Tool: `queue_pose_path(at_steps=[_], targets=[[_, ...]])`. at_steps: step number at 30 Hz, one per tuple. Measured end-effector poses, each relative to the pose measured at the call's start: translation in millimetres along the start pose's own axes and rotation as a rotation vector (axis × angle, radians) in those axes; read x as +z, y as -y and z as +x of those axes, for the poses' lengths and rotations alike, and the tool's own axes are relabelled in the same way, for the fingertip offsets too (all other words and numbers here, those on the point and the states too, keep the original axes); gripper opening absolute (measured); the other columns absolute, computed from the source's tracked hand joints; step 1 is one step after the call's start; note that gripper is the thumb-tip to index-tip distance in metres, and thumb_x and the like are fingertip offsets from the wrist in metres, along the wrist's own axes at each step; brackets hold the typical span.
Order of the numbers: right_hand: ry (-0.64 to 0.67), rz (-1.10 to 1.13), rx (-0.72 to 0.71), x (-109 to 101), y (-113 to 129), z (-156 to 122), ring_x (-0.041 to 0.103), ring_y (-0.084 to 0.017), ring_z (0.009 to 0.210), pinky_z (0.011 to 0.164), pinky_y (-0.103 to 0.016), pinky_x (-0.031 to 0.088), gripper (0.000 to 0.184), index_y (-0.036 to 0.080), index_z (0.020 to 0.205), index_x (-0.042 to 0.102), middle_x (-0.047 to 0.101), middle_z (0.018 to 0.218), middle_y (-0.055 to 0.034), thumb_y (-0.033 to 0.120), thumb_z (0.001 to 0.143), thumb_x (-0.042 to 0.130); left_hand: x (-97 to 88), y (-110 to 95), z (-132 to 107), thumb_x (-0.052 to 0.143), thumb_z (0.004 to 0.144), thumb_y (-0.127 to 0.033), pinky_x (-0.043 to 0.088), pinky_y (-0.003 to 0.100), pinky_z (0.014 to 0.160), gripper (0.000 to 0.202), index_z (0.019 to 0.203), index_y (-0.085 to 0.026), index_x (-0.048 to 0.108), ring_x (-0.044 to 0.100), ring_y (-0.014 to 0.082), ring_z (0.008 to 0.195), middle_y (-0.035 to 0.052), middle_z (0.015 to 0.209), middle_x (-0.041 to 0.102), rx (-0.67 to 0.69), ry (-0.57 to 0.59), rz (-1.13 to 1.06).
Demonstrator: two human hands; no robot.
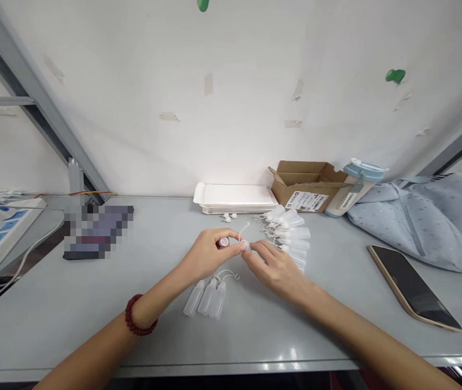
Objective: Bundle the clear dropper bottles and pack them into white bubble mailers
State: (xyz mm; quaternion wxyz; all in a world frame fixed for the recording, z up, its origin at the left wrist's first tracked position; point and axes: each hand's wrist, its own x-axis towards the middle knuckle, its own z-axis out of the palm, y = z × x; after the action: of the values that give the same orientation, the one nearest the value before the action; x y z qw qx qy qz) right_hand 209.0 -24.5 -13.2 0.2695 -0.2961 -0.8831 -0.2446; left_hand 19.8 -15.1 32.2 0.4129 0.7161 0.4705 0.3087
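Note:
My left hand [207,252] pinches a small translucent squeeze bottle [246,246] between thumb and forefinger, and a thin white strap [243,230] sticks up from it. A round white cap-like piece [223,242] shows inside the curl of the same hand. The fingertips of my right hand [273,265] close on the bottle's other side; its body is mostly hidden by fingers. Just below my hands, several squeeze bottles [206,299] lie side by side on the grey table. Beyond my right hand is a larger group of bottles [293,234] with thin straps. Several loose white tips [227,217] sit behind.
A stack of flat white boxes [236,197] and an open cardboard box [307,187] stand against the wall. A blue-lidded cup [355,187], a pale blue cloth bag [413,222] and a phone [413,287] are right. A power strip [5,233] and a blurred dark item [98,233] lie left.

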Motion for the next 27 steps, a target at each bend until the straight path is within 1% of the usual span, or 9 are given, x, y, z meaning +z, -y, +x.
queue_pose_path(at_steps=[4, 7, 9, 13, 18, 20, 22, 24, 27], targets=[[-0.072, 0.222, 0.169, 6, 1, -1, 0.06, -0.015, 0.069, 0.053, -0.023, 0.045, 0.011, 0.017, 0.093, 0.047, 0.063, 0.076, -0.0048, 0.012, 0.084, 0.048, 0.1, -1, 0, 0.056, 0.077, -0.046, 0.021, 0.021, 0.045, 0.029, 0.082, -0.019, 0.066, 0.024, 0.0079, 0.047, -0.0059, 0.053, 0.032, 0.02, -0.015, 0.012], [-0.126, 0.303, 0.285, 8, 3, -2, 0.061, -0.014, 0.062, 0.051, -0.024, 0.047, 0.017, 0.017, 0.099, 0.044, 0.064, 0.079, -0.0054, 0.018, 0.084, 0.049, 1.3, -1, 0, 0.056, 0.077, -0.044, 0.023, 0.021, 0.045, 0.028, 0.079, -0.018, 0.066, 0.025, 0.0076, 0.047, -0.006, 0.054, 0.035, 0.025, -0.059, 0.003], [-0.125, 0.346, 0.337, 8, 4, -1, 0.061, -0.013, 0.058, 0.048, -0.023, 0.047, 0.022, 0.017, 0.104, 0.042, 0.065, 0.084, -0.0065, 0.018, 0.083, 0.049, 2.0, -1, -1, 0.055, 0.077, -0.043, 0.023, 0.021, 0.045, 0.027, 0.077, -0.018, 0.066, 0.025, 0.0073, 0.046, -0.0065, 0.052, 0.035, 0.027, -0.086, -0.003], [-0.109, 0.377, 0.362, 7, 6, 0, 0.059, -0.01, 0.051, 0.042, -0.021, 0.045, 0.031, 0.016, 0.113, 0.039, 0.065, 0.091, -0.0082, 0.015, 0.083, 0.047, 4.5, -2, -2, 0.055, 0.078, -0.045, 0.022, 0.021, 0.044, 0.029, 0.078, -0.018, 0.066, 0.023, 0.0072, 0.045, -0.0072, 0.049, 0.033, 0.018, -0.09, -0.036], [-0.071, 0.342, 0.297, 4, 5, 1, 0.056, -0.01, 0.051, 0.048, -0.022, 0.046, 0.025, 0.015, 0.109, 0.045, 0.064, 0.084, -0.0068, 0.015, 0.085, 0.046, 6.0, -4, -3, 0.054, 0.078, -0.044, 0.02, 0.021, 0.043, 0.029, 0.078, -0.018, 0.067, 0.021, 0.0067, 0.044, -0.0072, 0.049, 0.032, -0.005, -0.065, -0.06], [-0.03, 0.389, 0.327, 2, 4, 1, 0.054, -0.01, 0.05, 0.048, -0.022, 0.046, 0.024, 0.016, 0.108, 0.046, 0.063, 0.084, -0.0064, 0.016, 0.085, 0.046, 2.2, -4, -1, 0.056, 0.076, -0.043, 0.021, 0.021, 0.044, 0.028, 0.078, -0.018, 0.067, 0.023, 0.0068, 0.045, -0.0068, 0.051, 0.034, -0.012, -0.033, -0.042], [-0.01, 0.461, 0.379, 1, 3, 1, 0.052, -0.009, 0.049, 0.047, -0.022, 0.045, 0.024, 0.017, 0.109, 0.046, 0.063, 0.085, -0.0056, 0.018, 0.085, 0.046, -3.8, -2, 1, 0.058, 0.074, -0.044, 0.023, 0.021, 0.045, 0.029, 0.079, -0.018, 0.067, 0.027, 0.0073, 0.046, -0.0062, 0.052, 0.036, -0.042, 0.038, -0.011], [0.0, 0.557, 0.449, -2, 2, 1, 0.052, -0.008, 0.049, 0.046, -0.022, 0.044, 0.023, 0.018, 0.108, 0.047, 0.063, 0.084, -0.005, 0.02, 0.085, 0.047, -9.5, 1, 3, 0.058, 0.073, -0.046, 0.027, 0.022, 0.047, 0.033, 0.088, -0.018, 0.067, 0.033, 0.0086, 0.048, -0.0058, 0.054, 0.038, -0.108, 0.076, 0.017], [0.051, 0.745, 0.615, -7, 0, 5, 0.053, -0.009, 0.052, 0.047, -0.022, 0.044, 0.023, 0.018, 0.106, 0.048, 0.062, 0.083, -0.0043, 0.024, 0.084, 0.049, -13.1, 7, 5, 0.054, 0.076, -0.044, 0.036, 0.024, 0.054, 0.045, 0.112, -0.019, 0.057, 0.045, 0.012, 0.054, -0.0053, 0.059, 0.043, -0.214, -0.012, 0.015]])
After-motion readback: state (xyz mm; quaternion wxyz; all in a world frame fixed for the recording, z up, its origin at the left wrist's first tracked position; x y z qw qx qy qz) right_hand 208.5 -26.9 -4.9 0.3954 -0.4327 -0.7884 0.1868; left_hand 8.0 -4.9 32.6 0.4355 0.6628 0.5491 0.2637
